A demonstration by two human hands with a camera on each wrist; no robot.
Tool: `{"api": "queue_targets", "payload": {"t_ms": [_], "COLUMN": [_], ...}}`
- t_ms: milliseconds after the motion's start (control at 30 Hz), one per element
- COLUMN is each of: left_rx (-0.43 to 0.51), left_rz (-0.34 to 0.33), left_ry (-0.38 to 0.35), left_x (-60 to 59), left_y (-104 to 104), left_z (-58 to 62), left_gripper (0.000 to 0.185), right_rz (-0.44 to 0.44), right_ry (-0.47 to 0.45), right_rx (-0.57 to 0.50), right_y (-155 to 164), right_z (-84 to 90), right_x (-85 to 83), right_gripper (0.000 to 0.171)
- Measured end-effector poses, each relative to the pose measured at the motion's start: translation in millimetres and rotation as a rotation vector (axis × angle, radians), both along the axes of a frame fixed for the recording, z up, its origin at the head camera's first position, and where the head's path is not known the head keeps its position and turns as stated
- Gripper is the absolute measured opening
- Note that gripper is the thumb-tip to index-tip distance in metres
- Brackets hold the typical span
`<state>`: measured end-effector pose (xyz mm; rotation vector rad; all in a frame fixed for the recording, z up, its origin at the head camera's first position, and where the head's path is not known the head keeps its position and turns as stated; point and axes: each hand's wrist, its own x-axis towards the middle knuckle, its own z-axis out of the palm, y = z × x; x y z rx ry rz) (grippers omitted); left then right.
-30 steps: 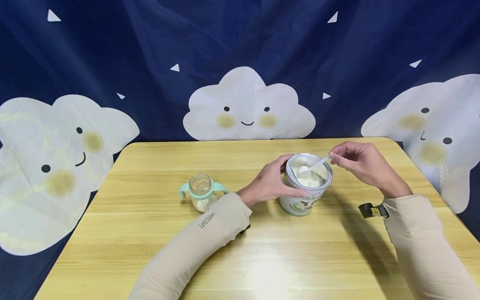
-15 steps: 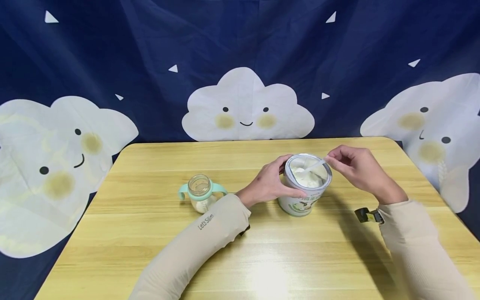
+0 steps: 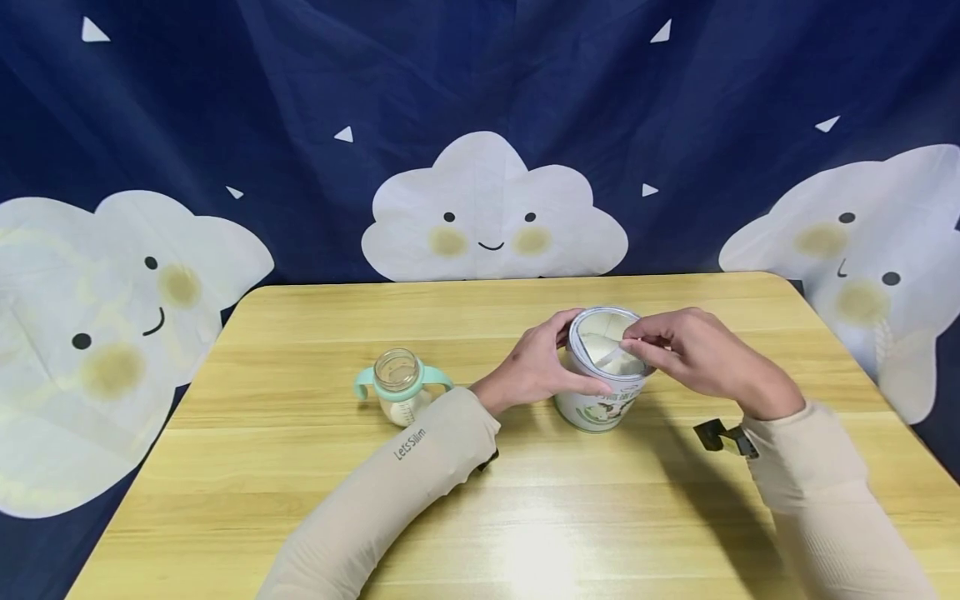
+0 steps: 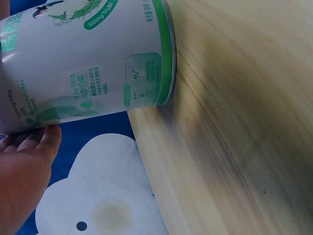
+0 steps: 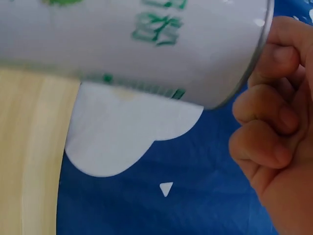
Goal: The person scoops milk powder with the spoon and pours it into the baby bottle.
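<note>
A white milk powder can [image 3: 596, 410] with green print stands on the table, its top uncovered. My left hand [image 3: 534, 367] grips it from the left, thumb across the front; in the left wrist view its fingers [image 4: 49, 142] lie against the can's side. Over the can's right rim, my right hand [image 3: 697, 354] pinches the handle of a whitish scoop [image 3: 607, 358], whose bowl is down inside the can and hard to make out. The right wrist view has curled fingers [image 5: 261, 107] beside the can's rim; the scoop is hidden there.
Left of the can stands a baby bottle [image 3: 397, 385] with mint-green handles and an uncapped mouth, partly hidden by my left sleeve [image 3: 405, 467]. The wooden table [image 3: 300, 333] ends at a dark blue cloth [image 3: 480, 75] printed with clouds.
My right hand has moved left and down toward the can's opening, and the scoop has gone deeper inside. The left hand and can have stayed in place.
</note>
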<state>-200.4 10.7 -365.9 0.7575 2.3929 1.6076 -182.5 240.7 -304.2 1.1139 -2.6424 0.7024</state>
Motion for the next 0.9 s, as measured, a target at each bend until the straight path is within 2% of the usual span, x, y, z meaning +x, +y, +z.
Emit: {"api": "queue_targets", "payload": {"t_ms": [133,267,333,467,767,900], "left_rx": [0.015,0.016,0.007,-0.014,-0.003,-0.003], "left_rz": [-0.014,-0.019,-0.011,0.004,0.009,0.006], "left_ry": [-0.006,-0.011,-0.012,-0.01,-0.016,-0.015], "left_x": [0.9,1.4,1.6,1.5,0.9,-0.1], "left_y": [0.3,0.6,0.6,0.6,-0.7,0.3], "left_z": [-0.2,-0.4,-0.2,0.8,1.5,0.3], "left_gripper": [0.097,0.097,0.098,0.1,0.1,0.1], "right_rz": [0.048,0.082,0.07,-0.018,-0.311,-0.376], "right_ry": [-0.072,-0.194,-0.256,-0.352,-0.503,-0.567], "right_rx": [-0.016,-0.099,-0.149,-0.227,-0.31,-0.436], "right_y": [-1.2,2.5,5.5,12.2,23.3,30.2], "right_z": [2.3,2.8,2.2,0.0,-2.4,-7.5], "right_x": [2.0,2.8,2.8,2.4,-2.4,-5.8], "right_gripper": [0.014,0.015,0.015,0.016,0.029,0.023]}}
